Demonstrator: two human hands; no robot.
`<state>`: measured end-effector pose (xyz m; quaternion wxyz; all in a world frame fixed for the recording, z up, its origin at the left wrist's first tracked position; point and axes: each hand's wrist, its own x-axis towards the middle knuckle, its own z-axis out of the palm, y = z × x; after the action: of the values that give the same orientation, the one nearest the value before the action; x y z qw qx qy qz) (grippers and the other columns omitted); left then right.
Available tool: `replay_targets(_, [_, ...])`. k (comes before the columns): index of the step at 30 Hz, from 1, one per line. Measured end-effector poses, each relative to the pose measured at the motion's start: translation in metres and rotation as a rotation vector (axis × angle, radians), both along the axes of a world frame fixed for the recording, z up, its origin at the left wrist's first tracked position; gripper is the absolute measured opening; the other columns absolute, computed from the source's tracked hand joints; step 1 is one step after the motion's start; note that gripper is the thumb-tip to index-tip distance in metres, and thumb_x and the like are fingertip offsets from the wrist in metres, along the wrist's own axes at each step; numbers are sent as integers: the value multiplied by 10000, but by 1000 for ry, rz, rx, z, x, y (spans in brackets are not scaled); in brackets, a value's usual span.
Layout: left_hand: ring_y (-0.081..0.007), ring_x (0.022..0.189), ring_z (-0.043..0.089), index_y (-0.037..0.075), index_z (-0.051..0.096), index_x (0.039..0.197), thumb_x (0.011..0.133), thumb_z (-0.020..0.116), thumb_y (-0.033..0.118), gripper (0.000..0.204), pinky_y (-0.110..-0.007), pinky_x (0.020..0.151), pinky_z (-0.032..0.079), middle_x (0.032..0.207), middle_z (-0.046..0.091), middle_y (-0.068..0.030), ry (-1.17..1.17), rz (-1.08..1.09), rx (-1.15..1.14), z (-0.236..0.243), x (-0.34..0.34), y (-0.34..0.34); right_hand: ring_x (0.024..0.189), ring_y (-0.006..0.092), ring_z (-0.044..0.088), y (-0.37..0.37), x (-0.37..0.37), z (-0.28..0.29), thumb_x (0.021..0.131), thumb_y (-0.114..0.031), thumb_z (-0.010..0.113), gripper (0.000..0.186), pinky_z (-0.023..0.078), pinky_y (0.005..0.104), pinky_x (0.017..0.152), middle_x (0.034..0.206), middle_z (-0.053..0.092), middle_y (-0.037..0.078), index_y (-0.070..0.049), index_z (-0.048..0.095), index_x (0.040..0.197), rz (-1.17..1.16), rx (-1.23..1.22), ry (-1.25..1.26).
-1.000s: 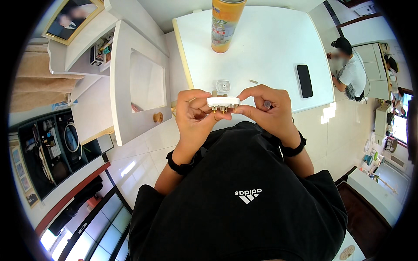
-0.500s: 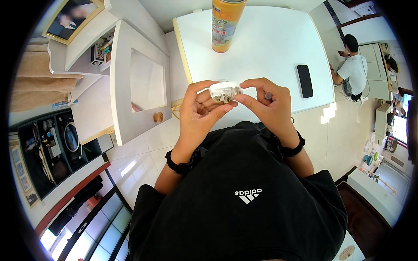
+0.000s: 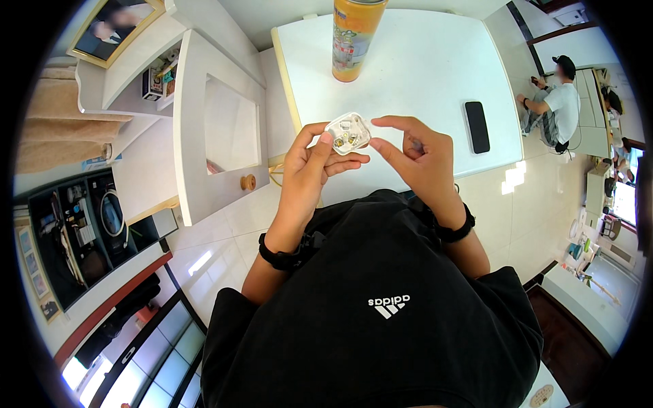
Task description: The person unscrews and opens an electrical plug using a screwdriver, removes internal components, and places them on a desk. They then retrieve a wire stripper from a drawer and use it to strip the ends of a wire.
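Note:
My left hand [image 3: 309, 166] holds a small white plastic casing [image 3: 348, 133] by its edge, thumb on top and fingers beneath. The casing's open side faces up, showing brass-coloured metal parts inside, like those of an electric plug or socket. Just right of it, my right hand [image 3: 425, 156] has its thumb and index finger spread apart, near the casing's edge. The curled other fingers of that hand hold a small thing with a grey rounded end [image 3: 416, 145]; the rest of it is hidden, so its kind does not show.
Below the hands spreads a white table [image 3: 422, 61]. An orange spray can [image 3: 356, 41] stands at its far side, and a black phone [image 3: 477, 127] lies on the right. Left is an open cabinet door [image 3: 221, 129]. Another person [image 3: 554, 102] sits at the far right.
My left hand has tilted the casing so its inside faces up. My right thumb and index finger have come off its edge. The seated person at right has changed posture.

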<state>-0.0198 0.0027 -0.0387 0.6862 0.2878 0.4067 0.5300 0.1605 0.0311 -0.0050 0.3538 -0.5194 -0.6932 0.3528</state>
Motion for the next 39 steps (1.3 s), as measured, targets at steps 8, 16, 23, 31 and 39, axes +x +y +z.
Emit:
replay_targets(8, [-248, 895, 688, -10, 451, 1161, 1017, 427, 251, 299, -307, 807, 563, 983, 659, -205, 143, -4, 28, -3, 3, -2, 551, 144, 560, 3, -4, -9, 801, -61, 695, 248, 438, 246, 502, 882, 707, 78, -110, 697, 1045, 215, 80, -15])
replay_targets(16, [-239, 871, 688, -20, 468, 1151, 1009, 450, 227, 286, -313, 812, 561, 970, 668, -190, 190, 71, 58, -5, 11, -7, 663, 230, 625, 2, -4, -6, 781, -96, 704, 207, 501, 306, 569, 811, 681, 57, -124, 672, 984, 237, 334, -281])
replay_targets(23, [-178, 832, 689, -16, 486, 1118, 1008, 454, 193, 239, -252, 732, 524, 917, 690, -162, 348, 126, 131, -2, 16, -9, 575, 173, 548, 0, -1, 0, 741, -86, 706, 262, 448, 295, 500, 635, 515, 13, -108, 649, 996, 283, 552, -385])
replay_targets(31, [-183, 798, 702, 1, 505, 1079, 991, 489, 162, 184, -241, 658, 504, 834, 704, -147, 519, 140, 155, -11, 11, -8, 483, 145, 430, 4, 0, 6, 729, -73, 753, 211, 357, 279, 424, 558, 400, 5, -100, 695, 930, 353, 669, -469])
replay_targets(39, [-276, 884, 692, -22, 423, 1072, 1012, 432, 213, 243, -318, 798, 564, 988, 657, -247, 165, 149, 64, -12, 4, -3, 452, 78, 376, 0, -4, 20, 752, -112, 764, 153, 297, 239, 430, 528, 400, -11, -80, 691, 884, 63, 304, -201])
